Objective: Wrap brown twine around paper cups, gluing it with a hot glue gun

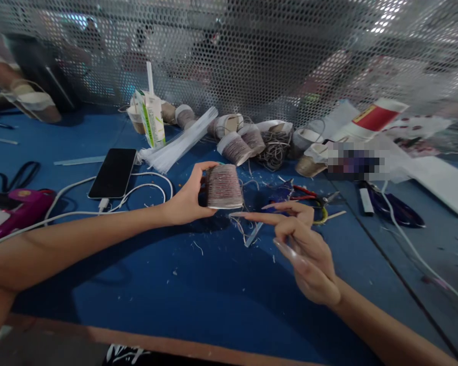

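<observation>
My left hand (pixel 187 202) is closed around a cup wrapped in grey-brown cord (pixel 224 189), thumb at the lower edge and fingers on its upper left side. The cup lies on its side in the air above the blue table, its pale rim facing down. To the right of it is my right hand (pixel 307 249), fingers apart, index finger stretched toward the rim. Nothing shows between those fingers. Loose cord ends (pixel 245 231) hang below the cup, beside a short translucent glue stick (pixel 254 235). Pliers with red and yellow handles (pixel 320 211) lie just behind my right hand.
Several cord-wrapped cups (pixel 234 148), a cord tangle (pixel 275 148), a bundle of translucent sticks (pixel 185 138) and a drink carton (pixel 150 122) line the mesh screen. Left are a phone (pixel 113 173) with white cable and a magenta glue gun (pixel 30 208). Dark-handled scissors (pixel 399 208) lie right.
</observation>
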Available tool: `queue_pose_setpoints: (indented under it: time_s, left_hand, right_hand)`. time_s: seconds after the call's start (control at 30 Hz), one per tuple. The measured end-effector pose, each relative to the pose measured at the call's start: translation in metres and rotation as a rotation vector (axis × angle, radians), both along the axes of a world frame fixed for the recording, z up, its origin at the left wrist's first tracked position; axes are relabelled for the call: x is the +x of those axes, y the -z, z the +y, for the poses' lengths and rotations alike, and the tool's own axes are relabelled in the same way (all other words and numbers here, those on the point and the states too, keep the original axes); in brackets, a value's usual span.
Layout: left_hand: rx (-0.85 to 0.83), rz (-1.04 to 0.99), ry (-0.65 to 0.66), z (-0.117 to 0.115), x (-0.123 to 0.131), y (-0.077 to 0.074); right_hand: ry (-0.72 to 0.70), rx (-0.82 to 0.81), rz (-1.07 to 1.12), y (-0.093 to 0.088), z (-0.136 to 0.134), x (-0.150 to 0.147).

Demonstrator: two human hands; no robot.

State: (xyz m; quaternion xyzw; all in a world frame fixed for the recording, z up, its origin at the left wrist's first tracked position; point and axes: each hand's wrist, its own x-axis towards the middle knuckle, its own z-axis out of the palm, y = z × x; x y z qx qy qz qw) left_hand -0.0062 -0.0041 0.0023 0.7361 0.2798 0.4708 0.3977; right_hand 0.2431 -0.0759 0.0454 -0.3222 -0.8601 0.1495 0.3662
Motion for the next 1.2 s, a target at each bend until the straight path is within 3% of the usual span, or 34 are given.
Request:
queue_pose_setpoints:
  time_s: [0.1, 0.3, 0.93, 1.2]
  left_hand:
    - [0.007, -0.004, 0.011, 0.0002, 0.0004, 0.0002]
    - [0.019, 0.013, 0.009, 0.001, 0.0004, -0.0014]
    - [-0.029, -0.003, 0.046, -0.0014, 0.0002, -0.0048]
    - [-0.057, -0.021, 0.046, -0.0029, 0.0006, -0.0057]
  right_hand:
    - [-0.112, 0.024, -0.04, 0.0032, 0.001, -0.0008]
    - [-0.021, 0.024, -0.071, 0.0038, 0.001, -0.004]
    - [-0.088, 0.03, -0.044, 0.0013, 0.0048, -0.0031]
    - [-0.001, 0.027, -0.015, 0.0051, 0.0039, -0.0012]
